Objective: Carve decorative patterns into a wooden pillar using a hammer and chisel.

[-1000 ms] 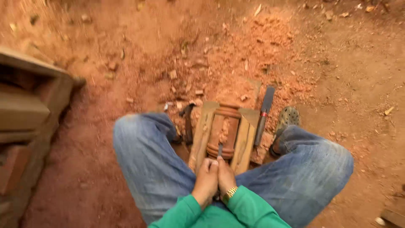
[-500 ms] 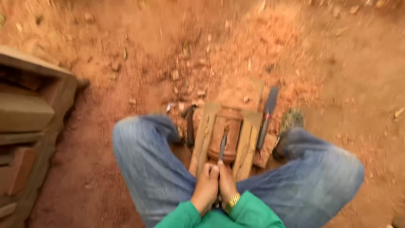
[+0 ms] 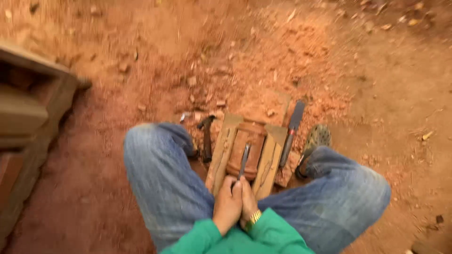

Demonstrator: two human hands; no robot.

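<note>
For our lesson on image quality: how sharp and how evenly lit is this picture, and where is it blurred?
Head view: soft, even daylight without glare; motion blur smears the stacked wooden blocks at left; sharpest around both hands gripping the thin metal chisel.

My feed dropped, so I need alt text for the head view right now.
Both hands, left hand and right hand, grip a chisel over a reddish block held between two planks. A hammer and a file lie beside it on red dirt.
</note>
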